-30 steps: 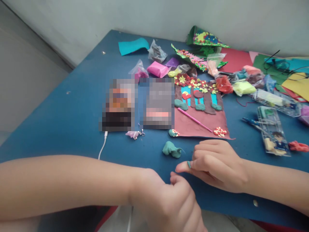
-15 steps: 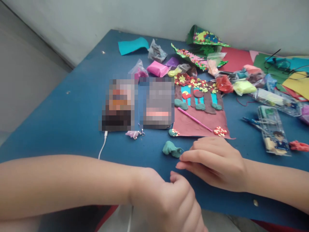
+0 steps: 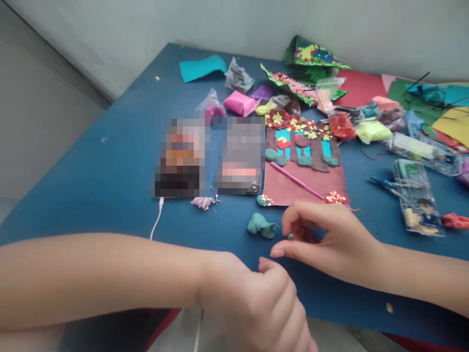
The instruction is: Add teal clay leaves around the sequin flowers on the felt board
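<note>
My right hand (image 3: 322,232) is at the table's front edge, its thumb and forefinger parted and the other fingers curled. A tiny bit of teal clay (image 3: 290,236) rests against those fingers. Just left of them, a larger lump of teal clay (image 3: 261,226) lies on the table. My left hand (image 3: 267,308) is closed in a fist in front, and whatever its fingers may hold is hidden. Beyond my right hand lies a brown clay picture (image 3: 293,188) with tree trunks, teal bushes and red-and-yellow leaves. A pink stick (image 3: 296,180) lies across it.
Two blurred phone-like devices (image 3: 183,156) lie left of the picture, one with a white cable (image 3: 157,220). Several clay packets (image 3: 240,103) and coloured sheets (image 3: 361,90) are spread along the back. A clear case (image 3: 417,195) with a blue pen (image 3: 383,183) sits at right.
My right hand has parted its thumb and forefinger, showing the tiny bit of teal clay. My left hand stays closed in nearly the same place.
</note>
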Demonstrator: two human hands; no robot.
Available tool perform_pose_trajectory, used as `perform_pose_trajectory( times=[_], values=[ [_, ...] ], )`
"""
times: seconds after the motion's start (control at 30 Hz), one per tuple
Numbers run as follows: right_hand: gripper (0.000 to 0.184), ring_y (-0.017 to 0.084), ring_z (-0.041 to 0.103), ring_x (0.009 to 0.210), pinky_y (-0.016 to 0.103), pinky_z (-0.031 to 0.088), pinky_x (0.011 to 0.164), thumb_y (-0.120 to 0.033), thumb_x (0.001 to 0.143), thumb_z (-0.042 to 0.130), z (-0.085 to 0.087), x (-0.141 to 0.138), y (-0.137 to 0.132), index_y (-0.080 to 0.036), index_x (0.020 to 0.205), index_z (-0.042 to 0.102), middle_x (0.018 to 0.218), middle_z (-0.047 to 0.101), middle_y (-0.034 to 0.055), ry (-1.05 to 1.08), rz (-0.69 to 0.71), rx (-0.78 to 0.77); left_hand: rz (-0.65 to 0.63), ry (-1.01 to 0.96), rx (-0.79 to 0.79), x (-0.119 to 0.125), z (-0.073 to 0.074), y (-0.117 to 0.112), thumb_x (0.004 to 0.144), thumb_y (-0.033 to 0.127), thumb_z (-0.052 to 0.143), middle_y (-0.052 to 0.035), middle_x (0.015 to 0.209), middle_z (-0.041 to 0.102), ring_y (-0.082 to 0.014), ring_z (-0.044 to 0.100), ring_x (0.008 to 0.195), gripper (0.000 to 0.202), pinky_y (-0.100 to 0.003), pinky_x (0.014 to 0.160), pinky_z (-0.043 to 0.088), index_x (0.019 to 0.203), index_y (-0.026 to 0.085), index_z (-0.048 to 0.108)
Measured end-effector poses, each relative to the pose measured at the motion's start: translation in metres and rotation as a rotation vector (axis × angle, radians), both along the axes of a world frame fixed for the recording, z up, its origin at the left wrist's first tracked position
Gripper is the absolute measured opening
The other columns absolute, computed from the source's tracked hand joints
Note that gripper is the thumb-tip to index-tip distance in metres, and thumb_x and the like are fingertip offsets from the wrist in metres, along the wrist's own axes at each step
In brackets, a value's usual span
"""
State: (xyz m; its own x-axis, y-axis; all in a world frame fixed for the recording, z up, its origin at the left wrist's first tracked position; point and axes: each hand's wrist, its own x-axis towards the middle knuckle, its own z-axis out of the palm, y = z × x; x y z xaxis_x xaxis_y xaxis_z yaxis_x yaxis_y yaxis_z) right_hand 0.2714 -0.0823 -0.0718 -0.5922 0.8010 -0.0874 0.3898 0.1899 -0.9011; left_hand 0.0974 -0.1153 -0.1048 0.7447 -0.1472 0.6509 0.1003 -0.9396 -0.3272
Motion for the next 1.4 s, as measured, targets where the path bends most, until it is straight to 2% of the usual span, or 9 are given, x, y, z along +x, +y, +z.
perform_pose_trajectory(
  times=[0.1,0.23,0.33,0.43,0.6,0.77,0.9,1.13,1.4],
  values=[
    [0.035,0.005,0.043,0.049,0.015,0.036,0.044,-0.039,0.073,0.079,0.0028,-0.0022,0.0,-0.018,0.069,0.052,0.055,0.049,-0.0064,0.037,-0.054,-0.279,0.004,-0.005,0.006,0.0005,-0.0005,0.0002,0.089,0.044,0.052,0.0026,0.053,0.054,-0.0128,0.052,0.046,0.039,-0.029,0.044,0.043,0.057,0.022,0.05],
    [0.04,0.005,0.043,0.048,0.014,0.036,0.043,-0.035,0.062,0.087,0.0068,-0.0046,0.0009,-0.017,0.069,0.051,0.053,0.049,-0.0078,0.109,-0.1,-0.554,0.011,-0.015,0.004,0.0004,-0.0003,0.0002,0.09,0.04,0.051,0.0028,0.052,0.051,-0.0123,0.049,0.044,0.037,-0.029,0.044,0.039,0.057,0.022,0.048],
    [0.041,0.003,0.041,0.044,0.013,0.034,0.04,-0.032,0.059,0.089,0.0088,-0.0052,0.0027,-0.017,0.068,0.051,0.051,0.047,-0.0093,0.154,-0.122,-0.688,0.013,-0.012,0.001,0.0004,-0.0002,0.0006,0.09,0.04,0.05,0.0026,0.052,0.051,-0.0126,0.048,0.045,0.037,-0.029,0.044,0.039,0.057,0.022,0.048],
    [0.042,0.003,0.041,0.042,0.012,0.033,0.038,-0.031,0.058,0.089,0.0088,-0.0052,0.0045,-0.017,0.067,0.051,0.049,0.047,-0.0096,0.167,-0.117,-0.756,0.014,-0.015,-0.002,0.0004,-0.0007,0.001,0.089,0.04,0.051,0.0026,0.051,0.05,-0.0127,0.047,0.044,0.038,-0.03,0.044,0.038,0.057,0.022,0.047],
    [0.045,0.002,0.039,0.044,0.011,0.032,0.039,-0.031,0.057,0.09,0.0067,-0.0057,0.005,-0.016,0.064,0.049,0.05,0.046,-0.0098,0.167,-0.123,-0.781,0.013,-0.026,-0.001,0.0011,-0.0012,0.0015,0.089,0.041,0.051,0.0027,0.051,0.05,-0.0125,0.046,0.044,0.038,-0.03,0.044,0.037,0.057,0.022,0.047],
    [0.041,0.004,0.045,0.044,0.014,0.038,0.041,-0.036,0.061,0.088,0.0051,-0.0049,0.0039,-0.016,0.073,0.054,0.053,0.05,-0.0086,0.14,-0.077,-0.782,0.018,-0.025,-0.012,0.0022,-0.0005,0.0025,0.089,0.043,0.053,0.003,0.051,0.05,-0.0125,0.048,0.045,0.039,-0.029,0.044,0.039,0.057,0.022,0.048],
    [0.044,0.004,0.043,0.044,0.014,0.036,0.04,-0.037,0.06,0.088,0.0053,-0.0047,0.0041,-0.016,0.065,0.049,0.052,0.048,-0.0086,0.137,-0.072,-0.795,0.017,-0.013,-0.015,0.0014,-0.0014,0.0015,0.088,0.045,0.053,0.0032,0.051,0.049,-0.0124,0.048,0.045,0.041,-0.029,0.044,0.039,0.056,0.021,0.047],
    [0.048,0.003,0.042,0.042,0.014,0.034,0.038,-0.037,0.057,0.089,0.0079,-0.0064,0.0057,-0.017,0.063,0.046,0.048,0.045,-0.0098,0.102,-0.078,-0.835,0.029,-0.014,-0.027,0.0017,-0.0014,0.0005,0.089,0.041,0.054,0.003,0.05,0.05,-0.0129,0.048,0.044,0.04,-0.03,0.043,0.039,0.054,0.022,0.046],
    [0.049,0.003,0.043,0.04,0.013,0.031,0.038,-0.039,0.06,0.087,0.0057,-0.0029,0.006,-0.018,0.064,0.044,0.047,0.046,-0.0103,0.103,-0.044,-0.864,0.018,0.004,-0.028,0.0003,0.0005,0.0005,0.09,0.039,0.052,0.0027,0.051,0.049,-0.013,0.047,0.044,0.039,-0.03,0.043,0.039,0.055,0.022,0.045]
  ],
)
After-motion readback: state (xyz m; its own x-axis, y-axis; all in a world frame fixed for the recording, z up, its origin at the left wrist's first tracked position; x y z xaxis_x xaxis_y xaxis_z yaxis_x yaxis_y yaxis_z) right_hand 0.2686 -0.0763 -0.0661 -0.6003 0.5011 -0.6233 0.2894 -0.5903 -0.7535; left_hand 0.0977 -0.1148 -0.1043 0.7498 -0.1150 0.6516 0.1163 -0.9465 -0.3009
